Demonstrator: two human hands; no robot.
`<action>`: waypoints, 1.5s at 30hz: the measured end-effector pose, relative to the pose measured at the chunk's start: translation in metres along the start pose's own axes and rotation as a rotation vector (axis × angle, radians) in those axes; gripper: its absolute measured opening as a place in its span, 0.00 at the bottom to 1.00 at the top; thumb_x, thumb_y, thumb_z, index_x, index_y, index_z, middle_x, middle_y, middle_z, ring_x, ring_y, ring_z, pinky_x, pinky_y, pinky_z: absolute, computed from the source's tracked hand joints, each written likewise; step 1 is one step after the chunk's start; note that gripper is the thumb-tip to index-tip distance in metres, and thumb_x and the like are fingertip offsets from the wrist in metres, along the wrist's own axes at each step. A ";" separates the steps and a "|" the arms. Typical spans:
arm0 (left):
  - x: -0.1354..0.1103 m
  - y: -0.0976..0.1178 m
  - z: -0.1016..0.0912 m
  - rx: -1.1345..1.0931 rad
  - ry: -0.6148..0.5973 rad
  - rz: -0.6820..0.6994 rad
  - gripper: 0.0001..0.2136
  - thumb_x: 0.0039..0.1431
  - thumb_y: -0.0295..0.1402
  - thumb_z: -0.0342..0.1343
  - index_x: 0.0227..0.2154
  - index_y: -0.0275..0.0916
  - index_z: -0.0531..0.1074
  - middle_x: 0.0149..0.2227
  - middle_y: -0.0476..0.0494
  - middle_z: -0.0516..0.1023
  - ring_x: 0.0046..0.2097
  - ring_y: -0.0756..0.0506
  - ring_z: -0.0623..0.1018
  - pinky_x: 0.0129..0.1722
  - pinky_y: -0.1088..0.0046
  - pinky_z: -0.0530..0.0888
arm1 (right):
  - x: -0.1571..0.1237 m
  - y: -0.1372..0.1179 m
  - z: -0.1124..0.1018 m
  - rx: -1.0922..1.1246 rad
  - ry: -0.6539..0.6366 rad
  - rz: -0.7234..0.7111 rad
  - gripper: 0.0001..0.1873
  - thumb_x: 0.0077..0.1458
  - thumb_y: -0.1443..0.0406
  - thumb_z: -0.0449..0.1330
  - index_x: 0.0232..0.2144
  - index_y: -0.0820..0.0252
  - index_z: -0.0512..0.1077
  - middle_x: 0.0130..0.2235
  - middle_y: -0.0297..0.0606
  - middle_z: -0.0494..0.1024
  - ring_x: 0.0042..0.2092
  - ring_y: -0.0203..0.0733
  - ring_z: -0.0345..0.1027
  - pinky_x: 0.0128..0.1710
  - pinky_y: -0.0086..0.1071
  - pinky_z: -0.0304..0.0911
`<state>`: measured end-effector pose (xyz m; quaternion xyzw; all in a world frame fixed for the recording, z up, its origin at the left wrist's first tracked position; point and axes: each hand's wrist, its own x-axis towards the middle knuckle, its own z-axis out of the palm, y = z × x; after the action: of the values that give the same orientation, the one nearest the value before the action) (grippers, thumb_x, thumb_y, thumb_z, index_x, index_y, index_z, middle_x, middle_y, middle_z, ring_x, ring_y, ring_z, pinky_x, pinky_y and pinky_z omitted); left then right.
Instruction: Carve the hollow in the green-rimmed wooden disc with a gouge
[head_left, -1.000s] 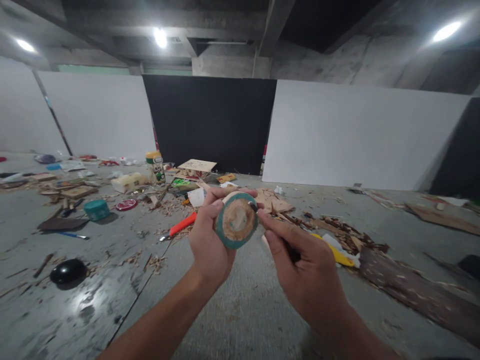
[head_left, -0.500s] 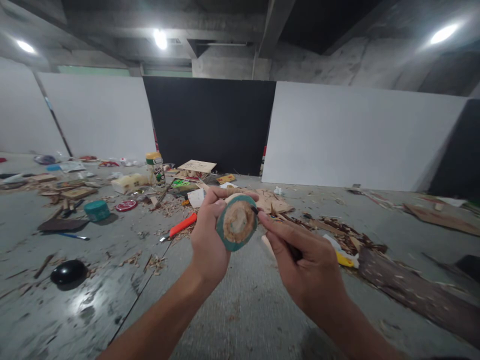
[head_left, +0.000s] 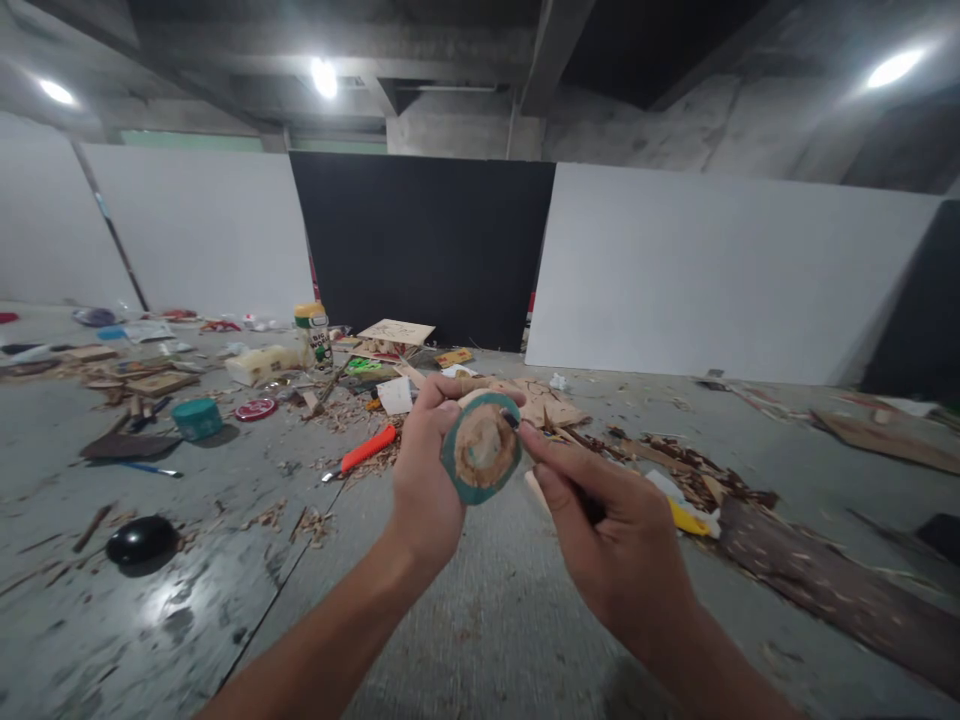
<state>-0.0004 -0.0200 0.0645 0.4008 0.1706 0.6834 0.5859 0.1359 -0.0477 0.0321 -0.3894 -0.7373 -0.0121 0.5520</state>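
Observation:
My left hand (head_left: 431, 465) is wrapped round a roundish wooden piece (head_left: 481, 447), its thumb behind the left edge and its fingers over the back. The face turned to me has a teal painted rim and a bare, roughly carved brown hollow with a paler middle. My right hand (head_left: 611, 515) is closed round a small carving tool (head_left: 510, 417), whose dark, metallic-looking tip rests at the upper right rim of the wooden piece. The tool's handle is mostly hidden in my fingers, so its exact kind is unclear.
Wood shavings litter the grey floor. An orange utility knife (head_left: 367, 451), a teal round container (head_left: 196, 418), a black dome-shaped object (head_left: 141, 541) and a paintbrush (head_left: 154, 469) lie left. A yellow-lidded bottle (head_left: 313, 335) stands farther back. At right are a yellow-handled object (head_left: 691, 518) and a brown log (head_left: 817, 575).
The wooden piece and my left hand have shifted slightly right in view. The tool's tip has moved a little inward over the upper right rim, and more of it shows.

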 end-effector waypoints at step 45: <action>0.019 0.003 -0.013 -0.097 -0.290 -0.403 0.16 0.63 0.43 0.49 0.40 0.36 0.76 0.42 0.34 0.81 0.43 0.35 0.80 0.40 0.58 0.77 | 0.002 0.002 0.000 0.302 -0.118 0.271 0.18 0.63 0.65 0.55 0.55 0.51 0.74 0.26 0.30 0.76 0.20 0.32 0.64 0.17 0.25 0.62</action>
<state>-0.0118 -0.0004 0.0656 0.4239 0.1282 0.4953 0.7474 0.1369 -0.0448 0.0326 -0.3976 -0.7027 0.1957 0.5566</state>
